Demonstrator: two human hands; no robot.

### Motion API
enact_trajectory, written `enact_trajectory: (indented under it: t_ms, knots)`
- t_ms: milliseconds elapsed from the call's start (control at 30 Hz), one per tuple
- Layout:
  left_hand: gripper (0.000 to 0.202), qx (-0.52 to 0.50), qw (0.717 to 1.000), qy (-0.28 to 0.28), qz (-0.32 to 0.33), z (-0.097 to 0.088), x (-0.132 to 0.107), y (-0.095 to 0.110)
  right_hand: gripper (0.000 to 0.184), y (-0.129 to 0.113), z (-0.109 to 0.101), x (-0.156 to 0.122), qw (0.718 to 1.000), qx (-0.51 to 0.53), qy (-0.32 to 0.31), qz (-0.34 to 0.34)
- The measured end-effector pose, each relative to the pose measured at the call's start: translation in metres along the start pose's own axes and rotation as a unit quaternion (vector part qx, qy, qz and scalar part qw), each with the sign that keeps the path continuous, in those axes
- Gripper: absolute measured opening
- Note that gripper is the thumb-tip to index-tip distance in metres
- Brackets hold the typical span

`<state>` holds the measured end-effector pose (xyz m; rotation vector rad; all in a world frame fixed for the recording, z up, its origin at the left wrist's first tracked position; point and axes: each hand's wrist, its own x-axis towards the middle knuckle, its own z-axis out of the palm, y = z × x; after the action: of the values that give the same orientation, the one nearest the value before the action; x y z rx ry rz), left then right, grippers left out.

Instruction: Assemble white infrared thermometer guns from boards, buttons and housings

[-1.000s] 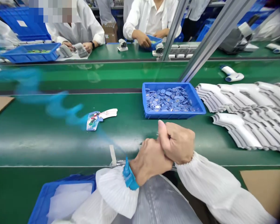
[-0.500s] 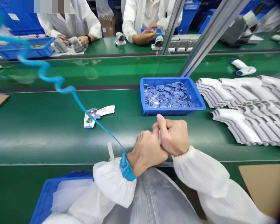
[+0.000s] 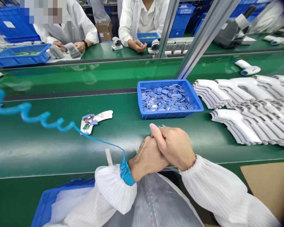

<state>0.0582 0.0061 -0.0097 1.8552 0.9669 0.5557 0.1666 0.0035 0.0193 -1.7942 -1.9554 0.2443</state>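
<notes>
My left hand [image 3: 147, 156], with a blue wrist strap [image 3: 127, 174] around its wrist, is curled closed over the near edge of the green bench. Against it presses my right hand [image 3: 177, 147], also closed, its thumb lying across the top. Small whitish tips poke out just beyond the right knuckles; whatever the fingers hold is hidden by the hands. Further left on the bench lies an opened white handset half [image 3: 97, 121] with wires, a green board and blue parts. A blue bin [image 3: 171, 114] full of small blue oval pieces [image 3: 165, 98] stands beyond my hands.
Rows of white curved shells [image 3: 248, 110] are stacked at the right. A coiled blue cord [image 3: 47, 119] runs left from the strap. A metal post [image 3: 198, 37] rises behind the bin. Two people in white coats sit across. Cardboard [image 3: 269, 186] lies at lower right.
My right hand has turned and now lies flatter over the left, knuckles further forward. The coiled cord hangs lower. The view has shifted slightly. A person opposite has lowered a hand.
</notes>
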Motion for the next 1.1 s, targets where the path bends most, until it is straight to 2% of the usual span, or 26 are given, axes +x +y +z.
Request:
enact_trajectory:
  t_ms: [67, 133, 200, 300, 367, 433, 533, 600, 667, 767, 867, 967, 1033, 1100]
  knots:
    - [0.009, 0.038, 0.999, -0.003, 0.03, 0.004, 0.001, 0.0, 0.067, 0.001, 0.002, 0.004, 0.998, -0.05, 0.02, -0.018]
    - [0.01, 0.075, 0.997, 0.0, 0.019, 0.006, 0.001, 0.0, 0.066, 0.001, 0.004, 0.007, 0.997, -0.056, 0.041, -0.024]
    - [0.013, 0.096, 0.995, 0.002, 0.005, 0.007, 0.002, 0.0, 0.064, 0.001, 0.004, 0.008, 0.998, -0.038, 0.053, -0.013]
    - [0.009, 0.111, 0.993, -0.02, 0.033, 0.004, 0.003, 0.0, 0.059, 0.0, 0.001, 0.003, 0.995, 0.033, 0.089, 0.013]
    - [0.016, 0.094, 0.994, -0.029, 0.044, -0.003, 0.001, 0.002, 0.055, 0.004, -0.004, -0.005, 0.988, 0.117, 0.092, 0.045]
    - [0.025, 0.039, 0.998, -0.03, 0.031, -0.013, -0.005, 0.005, 0.051, 0.013, -0.013, -0.01, 0.975, 0.186, 0.07, 0.095]
    - [0.023, -0.018, 1.0, -0.008, 0.003, -0.037, -0.018, 0.005, 0.044, 0.034, -0.028, -0.004, 0.96, 0.227, 0.053, 0.157]
    - [0.021, 0.014, 0.999, 0.033, -0.004, -0.055, -0.027, 0.001, 0.041, 0.047, -0.036, 0.015, 0.965, 0.205, 0.053, 0.152]
    - [0.022, 0.081, 0.994, 0.067, -0.015, -0.07, -0.033, -0.005, 0.033, 0.056, -0.037, 0.044, 0.986, 0.127, 0.036, 0.1]
    - [0.024, 0.223, 0.972, 0.069, -0.04, -0.082, -0.035, -0.01, 0.019, 0.06, -0.024, 0.095, 0.998, -0.025, -0.056, -0.003]
    - [0.021, 0.299, 0.95, 0.057, -0.07, -0.083, -0.034, -0.009, 0.017, 0.061, -0.002, 0.136, 0.986, -0.069, -0.149, -0.041]
    - [0.02, 0.206, 0.963, 0.103, -0.137, -0.085, -0.036, -0.01, 0.014, 0.064, 0.012, 0.154, 0.975, -0.088, -0.201, -0.042]
    - [0.03, 0.059, 0.973, 0.145, -0.17, -0.088, -0.039, -0.013, 0.021, 0.067, 0.014, 0.155, 0.971, -0.099, -0.215, -0.044]
    - [0.036, -0.097, 0.964, 0.154, -0.195, -0.09, -0.04, -0.019, 0.024, 0.07, 0.014, 0.154, 0.969, -0.101, -0.219, -0.049]
